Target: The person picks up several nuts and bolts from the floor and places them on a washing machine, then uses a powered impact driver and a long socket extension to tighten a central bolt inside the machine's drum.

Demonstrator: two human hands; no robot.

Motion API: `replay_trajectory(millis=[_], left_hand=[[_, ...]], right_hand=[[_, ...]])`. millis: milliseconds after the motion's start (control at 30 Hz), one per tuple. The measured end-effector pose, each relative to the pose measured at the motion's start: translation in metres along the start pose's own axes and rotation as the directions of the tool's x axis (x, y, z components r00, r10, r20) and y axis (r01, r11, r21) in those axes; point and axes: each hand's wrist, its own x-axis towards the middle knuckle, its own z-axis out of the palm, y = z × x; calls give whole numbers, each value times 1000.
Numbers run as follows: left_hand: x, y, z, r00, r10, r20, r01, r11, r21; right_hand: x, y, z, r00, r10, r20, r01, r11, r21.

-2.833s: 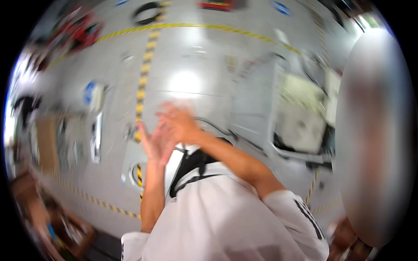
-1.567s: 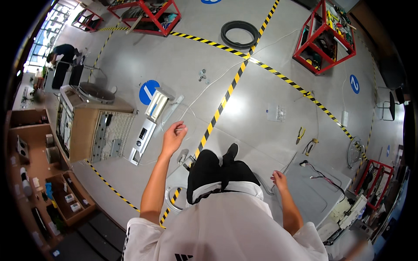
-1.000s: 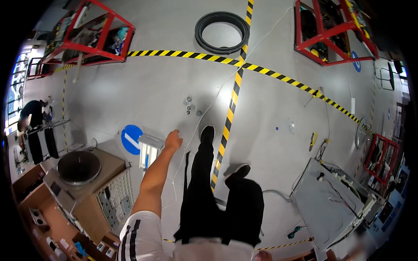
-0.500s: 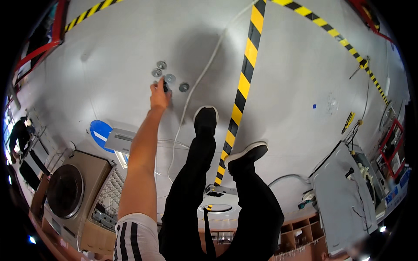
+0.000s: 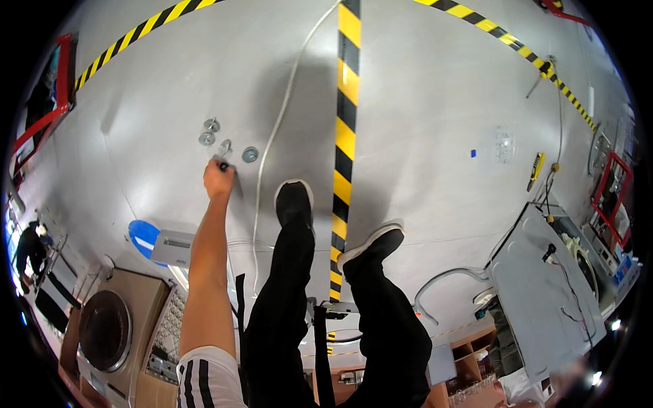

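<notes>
Striped tape (image 5: 345,136) up the middle. Left arm (image 5: 207,272) now stretched well left of it; a second ago it fell short of the metal discs (image 5: 250,154). Left hand (image 5: 218,181) closed narrow among them; right hand out of view, can't tell. One disc (image 5: 225,147) just past the fingertips looks tilted, flatter earlier. Small dark piece (image 5: 223,166) apparently pinched in the left fingers, so grasp looks made.

Workshop: striped tape (image 5: 345,126) on grey floor (image 5: 422,102), red rack (image 5: 66,81), yellow-handled tool (image 5: 536,171), front-loading machine (image 5: 144,299), open-sided appliance (image 5: 537,299).
</notes>
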Motion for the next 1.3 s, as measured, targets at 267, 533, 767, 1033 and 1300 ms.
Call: replay_trajectory(millis=[267, 533, 767, 1033, 1300], left_hand=[[-10, -25, 26, 988, 98, -122, -89, 993, 75], [13, -79, 54, 981, -61, -183, 78, 993, 86], [23, -91, 66, 981, -171, -90, 181, 977, 109], [24, -87, 67, 933, -355, 49, 358, 932, -56], [10, -98, 62, 921, -384, 66, 382, 858, -344]], right_hand=[[74, 26, -5, 971, -147, 190, 186, 961, -204], [91, 22, 10, 947, -221, 232, 264, 948, -175], [104, 6, 24, 960, -94, 263, 122, 988, -90], [105, -13, 32, 975, -108, 196, 151, 963, -222], [132, -10, 44, 950, -189, 249, 269, 899, -345]])
